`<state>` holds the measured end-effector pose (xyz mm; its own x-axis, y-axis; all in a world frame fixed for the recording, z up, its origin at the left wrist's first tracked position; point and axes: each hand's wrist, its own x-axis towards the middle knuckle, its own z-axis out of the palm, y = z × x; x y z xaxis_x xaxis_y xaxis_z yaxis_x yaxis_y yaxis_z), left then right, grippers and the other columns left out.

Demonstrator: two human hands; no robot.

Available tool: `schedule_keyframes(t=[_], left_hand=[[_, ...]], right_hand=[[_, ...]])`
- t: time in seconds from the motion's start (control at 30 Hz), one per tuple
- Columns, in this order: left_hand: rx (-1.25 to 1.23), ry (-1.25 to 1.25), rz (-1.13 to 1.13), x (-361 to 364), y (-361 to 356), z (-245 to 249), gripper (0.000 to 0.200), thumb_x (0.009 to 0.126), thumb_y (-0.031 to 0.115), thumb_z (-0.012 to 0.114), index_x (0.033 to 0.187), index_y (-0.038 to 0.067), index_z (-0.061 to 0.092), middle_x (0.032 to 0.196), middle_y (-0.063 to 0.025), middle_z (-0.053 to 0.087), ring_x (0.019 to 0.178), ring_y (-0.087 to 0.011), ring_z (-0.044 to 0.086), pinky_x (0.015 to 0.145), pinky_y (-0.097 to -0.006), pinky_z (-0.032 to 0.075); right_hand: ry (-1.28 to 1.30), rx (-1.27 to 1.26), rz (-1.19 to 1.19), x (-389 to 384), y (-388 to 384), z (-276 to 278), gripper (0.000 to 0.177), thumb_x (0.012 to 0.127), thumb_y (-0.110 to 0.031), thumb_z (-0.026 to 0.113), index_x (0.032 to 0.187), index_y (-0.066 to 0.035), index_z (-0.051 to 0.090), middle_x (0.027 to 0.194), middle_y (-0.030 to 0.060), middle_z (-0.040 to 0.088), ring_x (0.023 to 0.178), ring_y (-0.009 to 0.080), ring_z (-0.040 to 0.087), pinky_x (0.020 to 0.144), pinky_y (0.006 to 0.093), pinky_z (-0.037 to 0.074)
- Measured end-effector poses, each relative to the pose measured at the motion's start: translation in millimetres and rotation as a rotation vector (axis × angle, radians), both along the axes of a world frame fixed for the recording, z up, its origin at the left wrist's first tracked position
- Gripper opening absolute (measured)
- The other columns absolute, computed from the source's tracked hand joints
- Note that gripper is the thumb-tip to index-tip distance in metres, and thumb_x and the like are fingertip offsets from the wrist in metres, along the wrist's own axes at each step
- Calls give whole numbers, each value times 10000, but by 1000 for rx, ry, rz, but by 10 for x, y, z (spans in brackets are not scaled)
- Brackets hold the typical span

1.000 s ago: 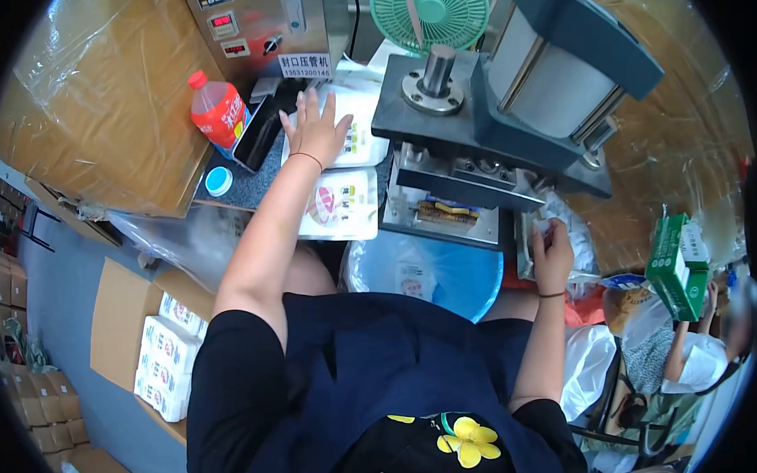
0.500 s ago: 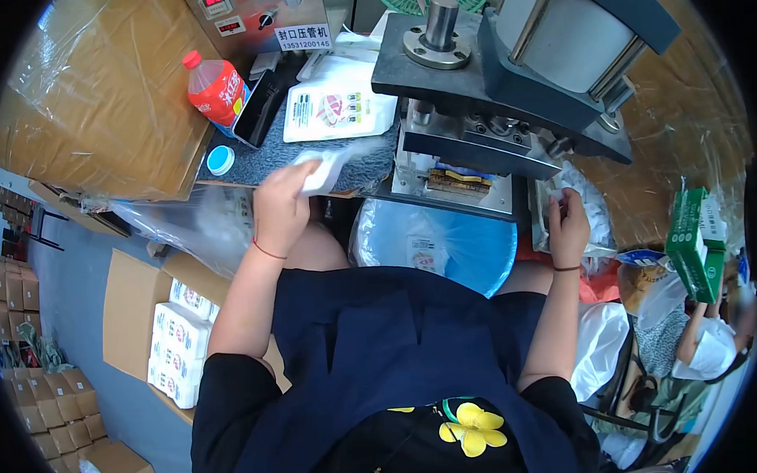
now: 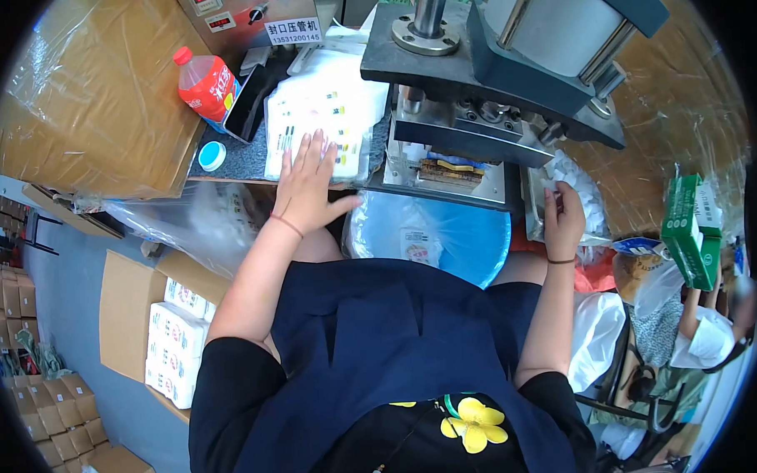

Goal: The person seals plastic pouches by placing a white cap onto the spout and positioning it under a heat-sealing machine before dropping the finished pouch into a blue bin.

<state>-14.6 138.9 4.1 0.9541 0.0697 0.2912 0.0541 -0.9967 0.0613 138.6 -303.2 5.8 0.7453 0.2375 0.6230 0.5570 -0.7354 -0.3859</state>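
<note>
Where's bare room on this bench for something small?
Small dark grey mat patch between the round blue-topped tub and the white printed pouches under the left hand. Crowded: around the red-labelled plastic bottle and black rectangular container.

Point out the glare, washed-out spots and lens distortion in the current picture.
Head view: black curved corners and strong wide-angle bowing; head view: white pouches under the left hand look overexposed, their print faint; head view: bright glare streaks on the plastic-wrapped carton.

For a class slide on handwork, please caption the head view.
Left hand spread on printed pouches; right hand beside white pieces, near a press.
</note>
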Motion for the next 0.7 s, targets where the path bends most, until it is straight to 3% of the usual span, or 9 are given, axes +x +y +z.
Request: schedule_keyframes(t=[0.07, 0.1, 0.2, 0.23, 0.27, 0.37, 0.4, 0.53, 0.7], left_hand=[[-19, -3, -26, -189, -48, -160, 630, 919, 333, 678, 1456, 57, 499, 1593, -186, 381, 1490, -360, 347, 1190, -590, 249], [77, -131, -14, -264, -57, -269, 496, 907, 153, 660, 1385, 58, 568, 1443, -183, 555, 1367, -355, 511, 1123, -530, 379], [-560, -258, 6, -508, -201, -143, 362, 938, 111, 632, 1290, 25, 639, 1225, -192, 685, 1198, -376, 632, 1013, -441, 490], [-729, -350, 67, -468, -288, -102, 258, 972, 75, 578, 1190, -10, 685, 1079, -188, 730, 1030, -351, 709, 890, -354, 544], [-1098, -330, 50, -453, -432, -44, 211, 971, 49, 588, 1129, -26, 706, 1039, -147, 749, 943, -231, 728, 847, -317, 542], [-1472, -85, -130, -370, -676, 34, 212, 908, 3, 666, 1110, -36, 715, 981, -69, 754, 885, -89, 681, 793, -250, 529], [-1432, -43, -171, -348, -780, 103, 212, 908, 2, 662, 1110, -36, 715, 982, -71, 753, 878, -93, 684, 789, -248, 529], [-1445, 130, -286, -265, -1148, 223, 204, 923, 21, 659, 1110, -37, 716, 999, -71, 752, 872, -101, 691, 795, -248, 535], [-1788, 420, -328, -312, -1440, 219, 273, 1024, 184, 636, 1164, -44, 690, 1064, -69, 743, 939, -105, 684, 862, -264, 544]], right_hand=[[-77, 148, 100, -69, -30, 9, 133, 960, -68, 661, 1071, -2, 626, 1094, 161, 673, 920, 251, 661, 790, 336, 526], [-93, 287, 133, -183, -9, 47, 113, 966, -55, 654, 1060, -1, 622, 1141, 162, 659, 963, 238, 652, 809, 324, 522], [82, 586, 256, -563, 172, 305, 93, 1002, -50, 602, 1082, -8, 581, 1140, 124, 609, 962, 169, 593, 810, 279, 496], [188, 637, 315, -647, 236, 364, 102, 1004, -46, 592, 1098, -9, 571, 1113, 113, 604, 943, 161, 584, 805, 276, 493], [293, 688, 372, -726, 322, 410, 113, 1007, -41, 582, 1113, -9, 561, 1085, 102, 599, 924, 152, 574, 800, 273, 489], [261, 269, 562, -909, 777, 748, 131, 990, -34, 584, 1112, 8, 609, 1020, 112, 636, 854, 174, 610, 769, 293, 487], [258, 213, 688, -897, 841, 844, 124, 969, -41, 620, 1072, 15, 659, 969, 115, 665, 859, 196, 631, 756, 299, 495], [248, 489, 576, -897, 1012, 1021, 173, 918, -56, 712, 1073, 18, 692, 960, 126, 695, 823, 225, 660, 746, 311, 517], [236, 79, 595, -743, 1000, 972, 112, 957, -119, 651, 1007, -22, 676, 902, 131, 684, 826, 317, 651, 748, 393, 512]])
